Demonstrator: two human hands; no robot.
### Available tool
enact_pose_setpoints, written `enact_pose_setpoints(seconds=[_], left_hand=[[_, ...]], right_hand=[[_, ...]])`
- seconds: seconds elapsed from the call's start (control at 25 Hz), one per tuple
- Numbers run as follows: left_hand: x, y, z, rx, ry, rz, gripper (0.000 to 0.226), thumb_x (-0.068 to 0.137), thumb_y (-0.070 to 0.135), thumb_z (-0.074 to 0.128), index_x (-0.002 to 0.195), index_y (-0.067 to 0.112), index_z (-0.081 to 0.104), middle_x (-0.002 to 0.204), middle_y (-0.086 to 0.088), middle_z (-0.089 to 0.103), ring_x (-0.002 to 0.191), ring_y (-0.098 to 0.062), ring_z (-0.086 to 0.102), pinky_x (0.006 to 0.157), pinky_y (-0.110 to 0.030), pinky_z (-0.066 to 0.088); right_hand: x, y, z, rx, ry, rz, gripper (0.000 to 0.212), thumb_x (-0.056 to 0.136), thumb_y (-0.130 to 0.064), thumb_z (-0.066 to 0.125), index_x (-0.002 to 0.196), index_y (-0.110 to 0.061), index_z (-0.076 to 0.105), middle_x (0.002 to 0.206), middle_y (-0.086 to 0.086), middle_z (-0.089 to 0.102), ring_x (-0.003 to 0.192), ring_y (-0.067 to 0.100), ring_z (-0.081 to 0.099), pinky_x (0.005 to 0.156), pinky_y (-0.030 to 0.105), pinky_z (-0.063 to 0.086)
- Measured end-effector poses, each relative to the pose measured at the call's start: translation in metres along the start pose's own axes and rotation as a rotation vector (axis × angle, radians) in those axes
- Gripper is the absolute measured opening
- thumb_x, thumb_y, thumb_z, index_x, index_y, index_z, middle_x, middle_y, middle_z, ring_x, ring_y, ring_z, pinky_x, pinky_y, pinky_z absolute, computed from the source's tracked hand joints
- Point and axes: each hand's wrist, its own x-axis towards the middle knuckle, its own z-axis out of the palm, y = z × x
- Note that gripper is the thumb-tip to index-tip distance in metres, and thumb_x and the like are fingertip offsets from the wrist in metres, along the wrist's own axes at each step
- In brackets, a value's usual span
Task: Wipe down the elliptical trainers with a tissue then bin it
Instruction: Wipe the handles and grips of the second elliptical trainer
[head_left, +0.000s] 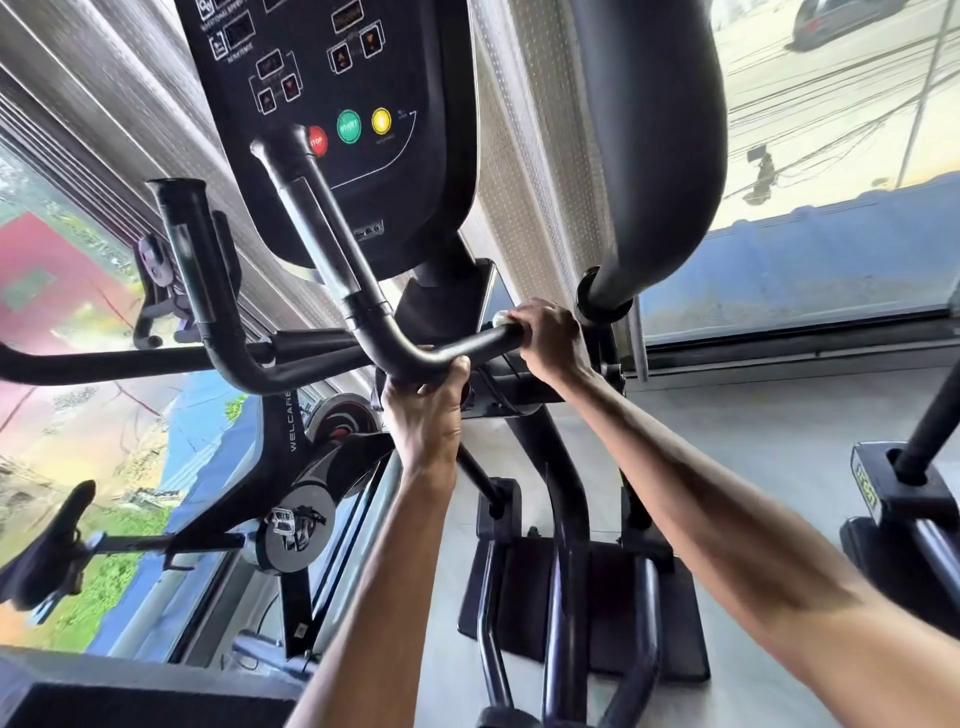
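Now left hand (427, 413), right hand (551, 339) each clutch handlebar (332, 244); STOP button (317, 140), START button (348, 126); WELCARE frame (291, 422).

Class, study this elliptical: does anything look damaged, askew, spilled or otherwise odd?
Nothing stands out. The console and handlebar look intact. The left hand grips the bar's bend, the right hand its end, where a white scrap, probably the tissue, shows.
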Motion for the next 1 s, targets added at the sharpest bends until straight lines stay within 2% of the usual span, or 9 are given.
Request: enact_pose_setpoints(seconds=[0.12,0.28,0.36,0.44,0.52,0.64,0.72,0.84,1.0], left_hand=[[0.002,0.002,-0.001,0.012,-0.009,-0.001,0.020,0.085,0.024,0.082,0.102,0.016,0.077,0.087,0.013,0.078,0.085,0.010,0.068,0.105,-0.039,0.047],[0.004,0.003,-0.003,0.001,-0.026,-0.019,0.022,0.083,0.020,0.083,0.103,0.014,0.075,0.085,0.015,0.076,0.082,0.010,0.068,0.094,-0.028,0.046],[0.004,0.004,-0.004,0.003,-0.047,-0.012,0.019,0.083,0.018,0.083,0.100,0.017,0.075,0.084,0.014,0.076,0.082,0.009,0.068,0.088,-0.023,0.046],[0.004,0.004,-0.004,-0.004,-0.060,-0.011,0.017,0.083,0.016,0.083,0.098,0.018,0.074,0.085,0.013,0.076,0.083,0.007,0.069,0.086,-0.018,0.046],[0.003,0.004,-0.004,-0.005,-0.065,-0.008,0.016,0.084,0.015,0.082,0.096,0.019,0.074,0.083,0.013,0.075,0.081,0.008,0.068,0.080,-0.012,0.045],[0.003,0.008,-0.004,-0.013,-0.074,0.010,0.016,0.084,0.010,0.081,0.097,0.016,0.074,0.080,0.013,0.075,0.076,0.008,0.068,0.071,-0.004,0.046],[0.003,0.009,-0.002,-0.019,-0.077,0.018,0.018,0.083,0.012,0.082,0.100,0.014,0.076,0.084,0.009,0.077,0.079,0.003,0.071,0.074,-0.009,0.051],[0.002,0.001,-0.005,0.080,-0.034,0.055,0.033,0.072,0.039,0.082,0.100,0.022,0.078,0.086,0.010,0.079,0.084,-0.002,0.074,0.084,-0.030,0.059],[0.005,-0.002,-0.009,0.117,-0.032,0.065,0.039,0.070,0.044,0.084,0.101,0.021,0.080,0.088,0.010,0.080,0.087,-0.008,0.077,0.088,-0.039,0.060]], right_hand=[[0.011,0.012,0.007,0.006,-0.048,0.134,0.032,0.097,-0.041,0.057,0.093,-0.018,0.080,0.093,0.008,0.076,0.087,0.026,0.070,0.074,0.035,0.052],[0.016,0.020,0.014,0.054,-0.031,0.177,0.018,0.094,-0.031,0.066,0.100,-0.023,0.081,0.095,0.006,0.078,0.089,0.023,0.071,0.068,0.029,0.043],[0.003,0.023,0.017,0.182,0.076,0.195,0.018,0.091,-0.020,0.067,0.103,-0.020,0.081,0.100,0.006,0.078,0.094,0.022,0.071,0.078,0.029,0.050],[-0.005,0.021,0.016,0.262,0.121,0.225,0.022,0.089,-0.016,0.066,0.106,-0.018,0.080,0.103,0.007,0.078,0.095,0.020,0.071,0.086,0.039,0.056],[-0.010,0.012,0.009,0.272,0.135,0.165,0.021,0.090,-0.023,0.064,0.102,-0.016,0.081,0.100,0.004,0.078,0.093,0.017,0.071,0.087,0.039,0.056],[-0.022,-0.019,-0.012,0.245,0.129,-0.085,0.017,0.094,-0.014,0.067,0.104,-0.012,0.080,0.102,0.000,0.078,0.096,0.013,0.071,0.091,0.025,0.053],[-0.028,-0.046,-0.023,0.240,0.069,-0.243,0.019,0.094,-0.010,0.065,0.106,-0.013,0.079,0.107,-0.002,0.077,0.101,0.011,0.069,0.094,0.023,0.050],[-0.029,-0.068,-0.022,0.211,-0.031,-0.424,0.027,0.090,-0.016,0.058,0.110,-0.013,0.077,0.112,-0.003,0.075,0.106,0.013,0.066,0.099,0.026,0.047],[-0.004,-0.028,-0.019,0.119,-0.073,-0.356,0.030,0.081,-0.002,0.064,0.106,-0.010,0.078,0.106,0.003,0.077,0.102,0.020,0.069,0.094,0.021,0.044]])
